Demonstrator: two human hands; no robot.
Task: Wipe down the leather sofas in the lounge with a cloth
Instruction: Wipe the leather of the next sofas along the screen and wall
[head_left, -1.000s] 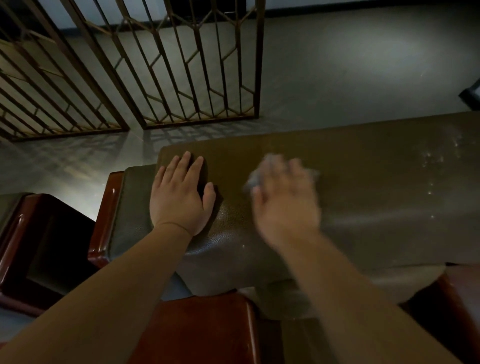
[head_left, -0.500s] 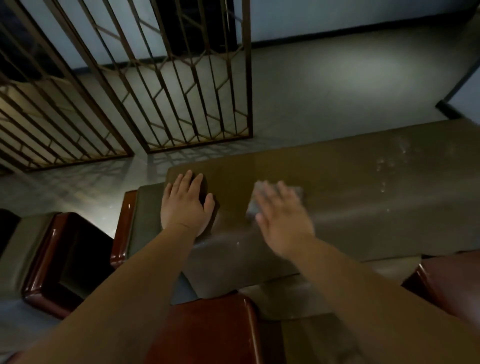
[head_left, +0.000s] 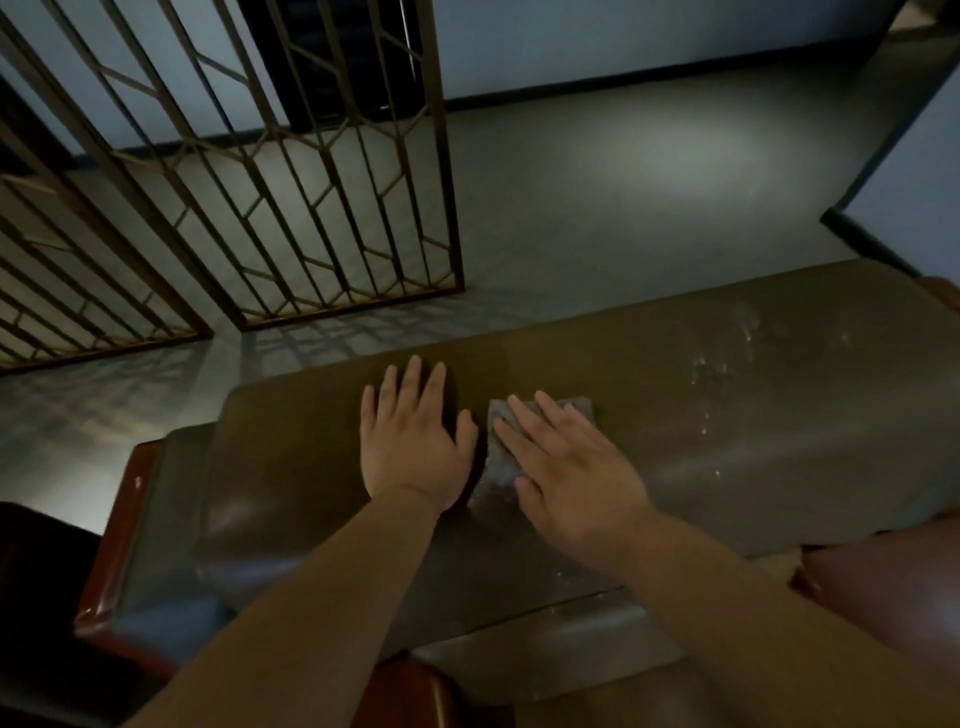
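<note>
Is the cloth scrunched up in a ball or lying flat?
Flat. The cloth lies spread on the sofa back, pressed under the right hand, whose straight fingers rest on it.

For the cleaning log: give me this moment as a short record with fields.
surface: top of the leather sofa back
left hand: left hand flat on the leather, fingers straight, holding nothing
right hand: right hand pressing the cloth flat onto the leather
cloth: grey, mostly under the hand, edges showing
unwiped marks: pale specks on the leather to the right of the cloth
background: metal lattice screen on the floor beyond
</note>
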